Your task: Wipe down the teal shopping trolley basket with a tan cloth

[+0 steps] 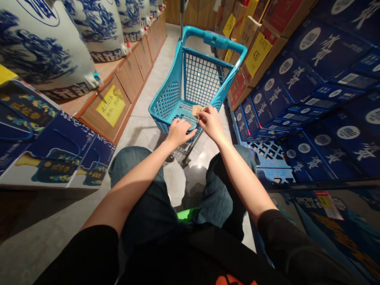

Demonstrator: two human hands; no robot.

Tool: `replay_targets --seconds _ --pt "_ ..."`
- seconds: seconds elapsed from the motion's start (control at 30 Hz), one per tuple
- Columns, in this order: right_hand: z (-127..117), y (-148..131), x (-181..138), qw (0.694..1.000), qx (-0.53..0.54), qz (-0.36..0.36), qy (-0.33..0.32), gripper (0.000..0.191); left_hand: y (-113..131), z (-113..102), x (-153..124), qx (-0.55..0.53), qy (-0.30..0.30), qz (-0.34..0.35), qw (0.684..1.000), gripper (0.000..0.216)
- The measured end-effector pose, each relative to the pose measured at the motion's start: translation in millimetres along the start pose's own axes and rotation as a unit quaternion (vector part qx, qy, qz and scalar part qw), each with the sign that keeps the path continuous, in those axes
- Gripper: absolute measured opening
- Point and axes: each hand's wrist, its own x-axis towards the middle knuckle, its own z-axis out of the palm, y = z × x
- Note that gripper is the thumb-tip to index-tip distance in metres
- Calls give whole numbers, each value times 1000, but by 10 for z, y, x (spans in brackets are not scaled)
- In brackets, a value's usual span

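A teal plastic shopping cart [190, 75] stands in the aisle straight ahead, its basket looking bare inside. My left hand [179, 132] is curled over the near rim of the basket. My right hand [209, 121] hovers just above that rim, its fingers pinched on a small tan scrap [196, 109] that looks like a bit of paper or card. My knees in blue jeans sit below the cart, as if I am seated low.
Large blue-and-white ceramic jars [41, 47] stand on a wooden shelf at left, with blue gift boxes [56, 154] below. Stacked dark blue cartons [311, 103] and yellow price tags [257, 53] line the right. A blue plastic pallet [268, 160] lies by my right knee.
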Motion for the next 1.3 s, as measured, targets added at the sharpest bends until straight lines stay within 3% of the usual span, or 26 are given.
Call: replay_targets --seconds 0.13,0.43,0.6,0.7,0.93,1.17,1.3 --pt "-10 87 52 997 -4 55 50 32 -54 -24 11 -26 38 -4 999 38" --pt "104 -131 -109 997 1 -77 -2 35 -218 -185 -67 -34 23 -42 998 47" --pt "32 37 19 999 -13 12 42 35 -298 -248 -91 -34 9 -55 998 49" --pt "47 -9 15 998 -24 39 42 35 -347 -268 -99 -33 1 -68 997 51" --pt "204 -348 -89 994 -34 -101 -7 27 -389 -288 -115 -13 -8 -101 995 52" --pt "112 -148 -14 996 -47 28 68 25 -333 -296 -123 -6 -20 -87 996 53" --pt "156 -287 -107 998 -39 -35 20 22 -331 -263 -116 -7 -17 -72 997 51"
